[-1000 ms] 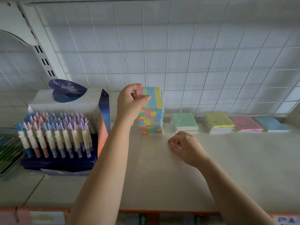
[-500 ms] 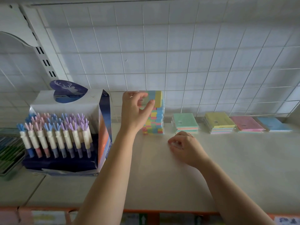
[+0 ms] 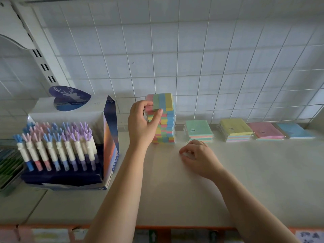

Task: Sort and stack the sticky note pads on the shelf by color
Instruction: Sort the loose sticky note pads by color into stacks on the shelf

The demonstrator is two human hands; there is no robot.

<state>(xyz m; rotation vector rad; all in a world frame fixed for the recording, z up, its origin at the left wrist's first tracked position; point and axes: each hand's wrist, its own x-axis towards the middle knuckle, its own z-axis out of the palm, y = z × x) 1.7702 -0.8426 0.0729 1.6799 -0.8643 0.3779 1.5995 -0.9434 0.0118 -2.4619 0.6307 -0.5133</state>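
A tall stack of striped multicolour sticky note pads stands at the back of the shelf. My left hand pinches the top pad of that stack at its left front edge, thumb in front and fingers on the left side. To the right lie four low piles: green-topped, yellow-topped, pink and blue. My right hand rests on the shelf in front of the green pile, fingers loosely curled, holding nothing.
A display box of pens with fuzzy blue, pink and purple tops stands just left of the tall stack. A tray of green items sits at the far left. A wire grid panel backs the shelf.
My left hand has shifted lower on the top pad, which now sits squarely on the tall stack. My right hand has stayed in place.
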